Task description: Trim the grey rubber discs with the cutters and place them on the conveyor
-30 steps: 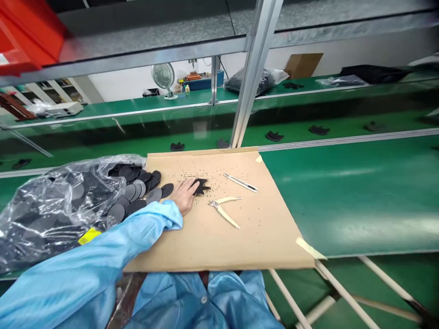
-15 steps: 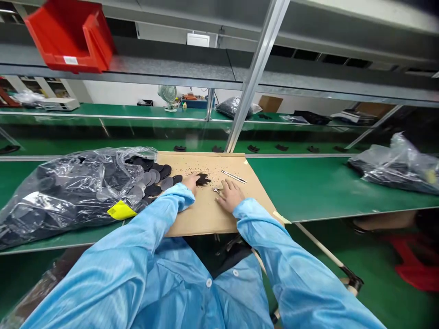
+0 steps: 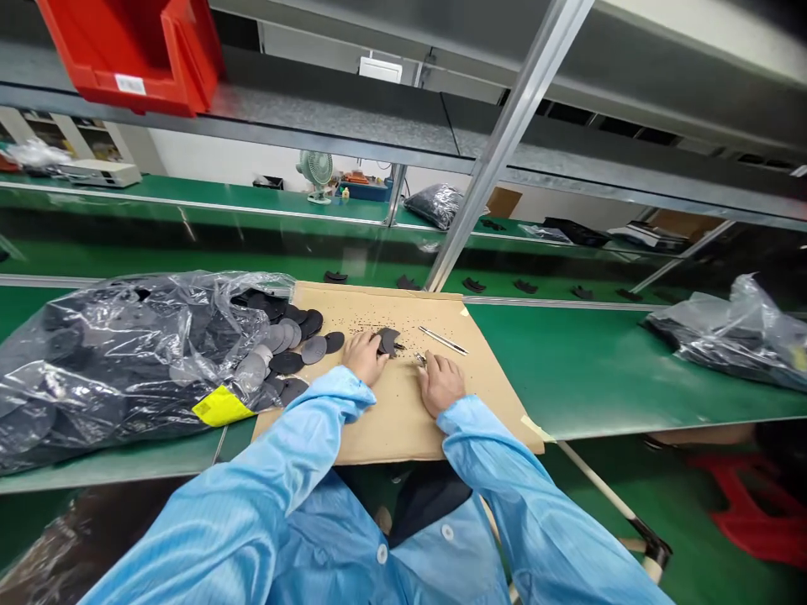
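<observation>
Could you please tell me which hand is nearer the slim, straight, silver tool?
Right. The right hand is just on the near side of the tool; the left hand is farther off, to its left.

Flat, dark-grey, curve-edged piece, small tab jutting toward 4 o'clock, partly covered at 8 o'clock. Small silver-metal-headed pliers just beside, at piece's 4 o'clock, handles mostly hidden.

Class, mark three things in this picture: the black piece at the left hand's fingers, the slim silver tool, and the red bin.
Black piece [image 3: 389, 340], head view: middle of its upper face.
Slim silver tool [image 3: 444, 340], head view: middle of its length.
Red bin [image 3: 165, 94], head view: its front wall.
</observation>
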`<state>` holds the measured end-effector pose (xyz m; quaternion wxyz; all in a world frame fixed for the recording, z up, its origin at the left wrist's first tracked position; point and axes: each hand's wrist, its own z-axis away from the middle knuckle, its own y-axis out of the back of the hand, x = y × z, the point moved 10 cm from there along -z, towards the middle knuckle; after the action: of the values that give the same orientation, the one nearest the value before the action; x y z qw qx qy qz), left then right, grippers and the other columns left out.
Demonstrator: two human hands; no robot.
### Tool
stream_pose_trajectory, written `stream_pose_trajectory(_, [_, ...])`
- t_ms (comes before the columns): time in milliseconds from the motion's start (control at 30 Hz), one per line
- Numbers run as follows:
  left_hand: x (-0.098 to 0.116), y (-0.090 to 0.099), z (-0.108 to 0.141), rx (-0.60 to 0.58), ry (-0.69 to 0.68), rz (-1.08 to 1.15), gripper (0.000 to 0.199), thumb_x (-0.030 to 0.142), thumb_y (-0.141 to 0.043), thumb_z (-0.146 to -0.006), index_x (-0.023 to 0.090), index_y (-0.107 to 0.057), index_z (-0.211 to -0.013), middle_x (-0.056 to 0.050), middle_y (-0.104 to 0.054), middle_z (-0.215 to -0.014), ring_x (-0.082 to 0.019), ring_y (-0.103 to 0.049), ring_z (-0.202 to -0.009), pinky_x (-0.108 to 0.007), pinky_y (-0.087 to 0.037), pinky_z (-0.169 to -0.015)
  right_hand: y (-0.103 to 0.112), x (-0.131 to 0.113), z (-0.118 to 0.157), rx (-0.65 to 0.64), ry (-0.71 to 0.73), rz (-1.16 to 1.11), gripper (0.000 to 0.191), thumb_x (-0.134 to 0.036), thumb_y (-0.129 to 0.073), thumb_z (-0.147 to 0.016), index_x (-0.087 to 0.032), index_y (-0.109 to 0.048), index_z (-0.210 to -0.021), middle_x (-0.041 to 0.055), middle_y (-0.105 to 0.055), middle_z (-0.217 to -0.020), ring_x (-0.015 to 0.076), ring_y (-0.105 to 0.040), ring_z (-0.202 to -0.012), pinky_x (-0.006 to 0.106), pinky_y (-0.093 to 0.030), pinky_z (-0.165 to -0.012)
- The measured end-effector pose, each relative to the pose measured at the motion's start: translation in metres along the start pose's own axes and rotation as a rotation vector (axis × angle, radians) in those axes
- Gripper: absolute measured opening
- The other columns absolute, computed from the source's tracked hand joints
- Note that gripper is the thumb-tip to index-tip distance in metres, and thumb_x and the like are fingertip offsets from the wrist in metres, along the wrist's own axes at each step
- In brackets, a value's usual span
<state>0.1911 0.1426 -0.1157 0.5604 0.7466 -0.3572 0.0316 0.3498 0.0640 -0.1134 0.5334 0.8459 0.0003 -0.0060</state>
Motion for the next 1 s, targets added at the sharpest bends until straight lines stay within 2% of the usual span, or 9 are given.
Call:
stream_pose_trajectory(100, [-0.002,-0.004,0.001,-0.011,-0.024,0.01,0.046,0.034,-0.058,-0.082,0.017,-0.055,-0.125,-0.013,-0.05,-0.135,-0.029,-0.04,-0.127,-0.042,-0.03,-0.109,0.002,0.007,-0.006,0.087,-0.01,-0.112,0.044,-0.037,-0.038,-0.093,-0.011,-0.052,-0.125,0.0173,-0.059,-0.11,0.0282,-0.054,-0.098,0.044,-0.043,-0.089])
stream_pose_trajectory(200, [-0.004,-0.003,-0.001,-0.009,-0.039,0.035,0.049,0.029,-0.062,-0.079,0.017,-0.054,-0.126,-0.013,-0.049,-0.133,-0.028,-0.042,-0.125,-0.04,-0.033,-0.107,-0.001,0.015,-0.028,0.115,-0.105,-0.275,0.045,-0.043,-0.049,-0.087,-0.015,-0.052,-0.123,0.0148,-0.058,-0.11,0.0268,-0.055,-0.099,0.04,-0.046,-0.087])
stream_pose_trajectory(300, [-0.003,-0.002,-0.002,0.005,-0.053,0.074,0.049,0.026,-0.063,-0.077,0.018,-0.054,-0.124,-0.013,-0.047,-0.131,-0.028,-0.042,-0.124,-0.039,-0.036,-0.106,-0.024,0.012,-0.052,-0.014,-0.187,-0.367,0.043,-0.035,-0.061,-0.077,-0.017,-0.055,-0.116,0.0125,-0.06,-0.108,0.0273,-0.056,-0.101,0.04,-0.047,-0.088])
stream_pose_trajectory(367, [-0.004,-0.002,-0.003,0.01,-0.041,0.11,0.049,0.024,-0.064,-0.077,0.017,-0.054,-0.124,-0.014,-0.045,-0.133,-0.028,-0.041,-0.125,-0.04,-0.036,-0.106,-0.039,0.004,-0.06,-0.095,-0.191,-0.406,0.037,-0.028,-0.06,-0.074,-0.018,-0.058,-0.11,0.0102,-0.063,-0.103,0.0266,-0.058,-0.098,0.04,-0.047,-0.087])
stream_pose_trajectory(533, [-0.018,-0.005,-0.006,0.019,0.059,0.164,0.054,0.022,-0.064,-0.075,0.016,-0.05,-0.127,-0.017,-0.037,-0.138,-0.031,-0.035,-0.131,-0.043,-0.032,-0.108,-0.034,-0.01,-0.055,0.046,-0.12,-0.412,0.036,-0.028,-0.051,-0.08,-0.016,-0.055,-0.113,0.0123,-0.062,-0.108,0.026,-0.056,-0.102,0.041,-0.044,-0.092])
stream_pose_trajectory(667, [-0.023,-0.008,-0.008,-0.001,0.098,0.172,0.052,0.023,-0.062,-0.076,0.02,-0.05,-0.127,-0.014,-0.038,-0.138,-0.029,-0.035,-0.131,-0.041,-0.031,-0.109,-0.038,-0.011,-0.053,-0.019,-0.159,-0.361,0.034,-0.03,-0.047,-0.083,-0.016,-0.055,-0.112,0.0123,-0.062,-0.107,0.0259,-0.055,-0.102,0.04,-0.044,-0.092])
stream_pose_trajectory(800, [-0.021,-0.003,-0.008,0.009,0.093,0.159,0.05,0.022,-0.061,-0.077,0.021,-0.051,-0.127,-0.014,-0.038,-0.138,-0.029,-0.035,-0.13,-0.043,-0.032,-0.109,-0.036,-0.007,-0.054,-0.025,-0.19,-0.408,0.036,-0.031,-0.046,-0.082,-0.017,-0.054,-0.113,0.0117,-0.062,-0.109,0.0264,-0.055,-0.103,0.041,-0.043,-0.093])
stream_pose_trajectory(900, [-0.02,0.003,-0.006,0.019,0.099,0.16,0.049,0.022,-0.061,-0.078,0.019,-0.053,-0.125,-0.016,-0.039,-0.137,-0.031,-0.036,-0.129,-0.045,-0.032,-0.108,-0.033,-0.008,-0.054,-0.024,-0.163,-0.466,0.041,-0.026,-0.046,-0.075,-0.017,-0.054,-0.114,0.0109,-0.061,-0.11,0.0256,-0.054,-0.104,0.04,-0.043,-0.094])
stream_pose_trajectory(1000, [-0.024,0.006,-0.001,0.038,0.165,0.182,0.045,0.021,-0.061,-0.077,0.02,-0.057,-0.122,-0.014,-0.042,-0.136,-0.03,-0.04,-0.126,-0.045,-0.033,-0.107,-0.035,-0.01,-0.054,-0.053,-0.13,-0.506,0.044,-0.02,-0.048,-0.07,-0.017,-0.056,-0.113,0.0092,-0.063,-0.108,0.0247,-0.056,-0.102,0.038,-0.045,-0.091])
